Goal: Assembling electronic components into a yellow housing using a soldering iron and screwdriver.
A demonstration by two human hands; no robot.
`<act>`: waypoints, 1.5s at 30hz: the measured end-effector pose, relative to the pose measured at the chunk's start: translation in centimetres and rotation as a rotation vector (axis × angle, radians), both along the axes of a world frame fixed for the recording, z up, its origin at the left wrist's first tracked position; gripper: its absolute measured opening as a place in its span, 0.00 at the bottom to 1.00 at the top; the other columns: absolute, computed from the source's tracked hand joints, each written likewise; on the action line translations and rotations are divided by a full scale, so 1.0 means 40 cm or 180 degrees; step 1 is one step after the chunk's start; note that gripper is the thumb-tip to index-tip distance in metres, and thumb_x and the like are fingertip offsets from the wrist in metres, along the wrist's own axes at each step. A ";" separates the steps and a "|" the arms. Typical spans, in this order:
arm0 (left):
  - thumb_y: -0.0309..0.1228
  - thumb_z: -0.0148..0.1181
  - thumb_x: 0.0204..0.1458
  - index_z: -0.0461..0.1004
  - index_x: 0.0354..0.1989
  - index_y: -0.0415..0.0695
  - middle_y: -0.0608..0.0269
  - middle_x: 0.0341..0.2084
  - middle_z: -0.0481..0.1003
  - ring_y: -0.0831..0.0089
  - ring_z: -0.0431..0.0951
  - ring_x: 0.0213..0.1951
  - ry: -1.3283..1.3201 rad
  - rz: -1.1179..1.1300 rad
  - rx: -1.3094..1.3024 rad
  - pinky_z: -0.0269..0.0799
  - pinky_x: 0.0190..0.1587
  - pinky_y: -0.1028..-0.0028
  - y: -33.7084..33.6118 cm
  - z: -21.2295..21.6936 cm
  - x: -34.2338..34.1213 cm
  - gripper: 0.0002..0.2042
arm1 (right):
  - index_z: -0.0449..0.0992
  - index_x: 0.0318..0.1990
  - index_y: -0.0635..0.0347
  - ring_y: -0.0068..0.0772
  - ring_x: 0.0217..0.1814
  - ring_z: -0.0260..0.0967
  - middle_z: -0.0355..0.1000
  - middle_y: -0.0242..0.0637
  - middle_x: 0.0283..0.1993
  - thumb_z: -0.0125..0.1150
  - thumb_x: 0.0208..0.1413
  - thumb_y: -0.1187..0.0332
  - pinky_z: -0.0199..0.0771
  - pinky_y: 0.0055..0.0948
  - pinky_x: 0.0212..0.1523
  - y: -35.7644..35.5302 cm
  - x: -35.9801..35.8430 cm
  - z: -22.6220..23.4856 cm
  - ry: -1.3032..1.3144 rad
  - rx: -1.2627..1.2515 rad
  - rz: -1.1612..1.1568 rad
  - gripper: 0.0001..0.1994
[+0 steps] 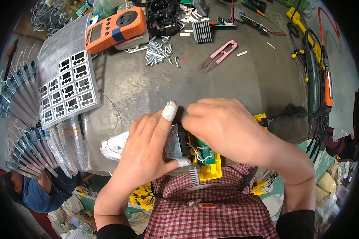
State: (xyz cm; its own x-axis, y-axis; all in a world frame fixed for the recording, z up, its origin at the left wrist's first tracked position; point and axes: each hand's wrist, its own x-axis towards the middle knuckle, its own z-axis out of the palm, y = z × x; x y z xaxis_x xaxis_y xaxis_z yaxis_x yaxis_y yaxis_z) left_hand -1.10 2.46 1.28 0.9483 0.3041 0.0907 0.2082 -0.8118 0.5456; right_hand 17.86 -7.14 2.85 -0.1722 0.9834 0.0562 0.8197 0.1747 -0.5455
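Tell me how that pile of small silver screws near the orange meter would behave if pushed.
The pile of small silver screws lies loose on the grey metal worktop, so it would probably scatter. Single screws look light and round-shanked, likely to roll. A few strays already lie apart.

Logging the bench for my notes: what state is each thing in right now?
Yellow housing: open, circuit board and wires showing.
Left hand: gripping the housing's dark part, taped fingertips.
Right hand: fingers down over the housing.
Pink snips: lying loose, blades apart.
Screws: scattered in a pile.
Orange timer: closed, lying face up.
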 end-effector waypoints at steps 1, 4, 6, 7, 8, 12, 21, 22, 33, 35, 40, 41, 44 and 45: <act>0.30 0.75 0.22 0.51 0.65 0.34 0.44 0.51 0.66 0.48 0.69 0.49 -0.0013 0.0049 -0.0015 0.63 0.53 0.55 -0.001 -0.001 0.000 0.55 | 0.74 0.32 0.60 0.39 0.40 0.70 0.70 0.35 0.33 0.58 0.46 0.71 0.71 0.36 0.41 -0.005 0.011 0.004 -0.0164 0.0067 0.0341 0.05; 0.29 0.75 0.21 0.52 0.65 0.35 0.45 0.53 0.65 0.47 0.68 0.50 0.0037 0.0075 -0.0090 0.63 0.53 0.56 -0.003 0.004 0.000 0.55 | 0.76 0.32 0.59 0.36 0.42 0.68 0.69 0.34 0.35 0.59 0.46 0.70 0.69 0.34 0.45 -0.040 0.028 0.027 -0.0022 -0.0149 0.0386 0.05; 0.28 0.75 0.21 0.52 0.65 0.35 0.46 0.53 0.65 0.47 0.68 0.50 -0.0018 0.0108 -0.0157 0.63 0.54 0.56 -0.004 0.010 0.001 0.54 | 0.76 0.32 0.58 0.34 0.42 0.67 0.69 0.34 0.36 0.60 0.45 0.70 0.67 0.33 0.45 -0.047 0.030 0.024 0.0437 -0.0076 0.0127 0.06; 0.28 0.75 0.21 0.52 0.64 0.35 0.46 0.54 0.64 0.47 0.68 0.51 -0.0073 0.0136 -0.0225 0.64 0.54 0.57 -0.003 0.012 0.003 0.53 | 0.77 0.32 0.57 0.32 0.42 0.66 0.68 0.33 0.36 0.61 0.45 0.70 0.65 0.32 0.44 -0.050 0.032 0.022 0.0893 -0.0002 -0.0142 0.06; 0.28 0.75 0.21 0.52 0.64 0.35 0.46 0.54 0.64 0.47 0.68 0.51 -0.0077 0.0140 -0.0241 0.64 0.54 0.57 0.002 0.015 0.004 0.53 | 0.77 0.32 0.57 0.32 0.42 0.66 0.68 0.33 0.36 0.61 0.45 0.70 0.65 0.32 0.44 -0.058 0.035 0.023 0.0889 -0.0019 -0.0140 0.06; 0.28 0.74 0.25 0.55 0.62 0.34 0.48 0.55 0.64 0.47 0.67 0.54 -0.0207 -0.0439 -0.0463 0.65 0.55 0.57 0.020 0.031 0.012 0.49 | 0.78 0.37 0.58 0.31 0.43 0.64 0.67 0.30 0.35 0.63 0.43 0.69 0.60 0.32 0.44 -0.086 0.017 0.010 0.0539 0.0242 0.0078 0.11; 0.30 0.74 0.27 0.52 0.64 0.35 0.50 0.55 0.66 0.49 0.69 0.48 -0.0024 -0.0236 -0.0582 0.66 0.51 0.58 0.015 0.009 0.004 0.51 | 0.78 0.39 0.57 0.30 0.40 0.62 0.65 0.28 0.33 0.59 0.46 0.66 0.58 0.32 0.42 -0.089 0.002 -0.021 0.0074 0.0407 0.0170 0.12; 0.30 0.74 0.27 0.51 0.65 0.35 0.50 0.55 0.66 0.49 0.69 0.48 -0.0100 -0.0228 -0.0644 0.66 0.51 0.58 0.014 0.005 0.003 0.51 | 0.78 0.39 0.57 0.30 0.40 0.62 0.65 0.28 0.33 0.58 0.46 0.66 0.58 0.32 0.42 -0.090 0.001 -0.020 0.0124 0.0368 0.0189 0.12; 0.30 0.74 0.26 0.53 0.64 0.34 0.49 0.55 0.66 0.49 0.70 0.46 -0.0088 -0.0151 -0.0703 0.66 0.50 0.58 0.006 0.010 0.010 0.50 | 0.74 0.39 0.58 0.29 0.40 0.63 0.66 0.28 0.33 0.59 0.45 0.65 0.59 0.33 0.44 -0.087 -0.043 -0.018 -0.0445 0.0435 -0.0191 0.13; 0.29 0.74 0.26 0.54 0.63 0.33 0.49 0.54 0.66 0.49 0.70 0.46 0.0074 -0.0144 -0.0623 0.66 0.50 0.58 0.007 0.015 0.011 0.49 | 0.75 0.39 0.57 0.29 0.40 0.63 0.66 0.29 0.33 0.59 0.45 0.65 0.59 0.33 0.44 -0.083 -0.038 -0.021 -0.0567 0.0438 -0.0171 0.12; 0.29 0.74 0.25 0.56 0.62 0.35 0.50 0.51 0.68 0.49 0.70 0.46 -0.0032 -0.0064 -0.0545 0.66 0.51 0.58 0.002 0.012 0.009 0.48 | 0.76 0.37 0.55 0.30 0.46 0.65 0.68 0.31 0.39 0.58 0.44 0.65 0.57 0.41 0.52 -0.110 -0.011 -0.021 -0.0110 0.0971 -0.0278 0.11; 0.30 0.73 0.25 0.58 0.62 0.37 0.51 0.50 0.68 0.50 0.70 0.46 -0.0132 -0.0091 -0.0574 0.66 0.52 0.57 0.003 0.011 0.009 0.48 | 0.76 0.36 0.54 0.31 0.50 0.66 0.69 0.32 0.42 0.58 0.42 0.65 0.55 0.45 0.54 -0.126 -0.015 -0.024 -0.0167 0.1006 -0.0179 0.11; 0.30 0.70 0.28 0.63 0.60 0.42 0.55 0.45 0.71 0.56 0.71 0.47 -0.0387 -0.0592 -0.0140 0.66 0.54 0.55 0.016 0.011 0.015 0.41 | 0.76 0.35 0.53 0.32 0.51 0.65 0.69 0.31 0.42 0.58 0.42 0.65 0.54 0.47 0.55 -0.151 -0.070 -0.055 -0.0432 0.1270 -0.0524 0.10; 0.30 0.70 0.28 0.63 0.60 0.42 0.55 0.45 0.71 0.56 0.71 0.47 -0.0383 -0.0589 -0.0145 0.66 0.54 0.55 0.015 0.013 0.018 0.41 | 0.76 0.34 0.52 0.32 0.52 0.65 0.69 0.31 0.44 0.58 0.42 0.65 0.52 0.49 0.56 -0.149 -0.071 -0.057 -0.0303 0.1089 -0.0580 0.09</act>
